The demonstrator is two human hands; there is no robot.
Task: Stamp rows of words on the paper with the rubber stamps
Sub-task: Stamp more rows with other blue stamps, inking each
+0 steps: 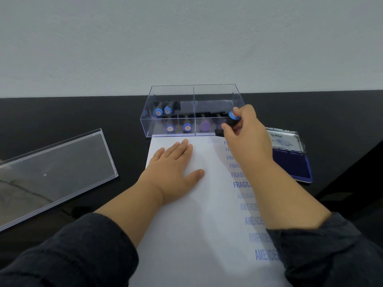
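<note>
Paper [196, 204] fills the lower centre, blue FRAGILE and AMENDED rows down its right side | your left hand [174, 168] lies flat on it, fingers spread, holding nothing | your right hand [246, 131] is clamped on a rubber stamp [230, 120] at the paper's top right corner | stamp box [192, 94] just beyond | ink pad [294, 162] centre right.

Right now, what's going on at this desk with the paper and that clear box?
A person is stamping words down a sheet of paper. The left hand lies flat on the sheet, holding it down. The right hand has its grip on a black rubber stamp with a blue cap, at the top of the sheet beside a column already reading FRAGILE, then AMENDED. More stamps sit in the clear box. The open ink pad lies to the right, the box's lid to the left.
</note>
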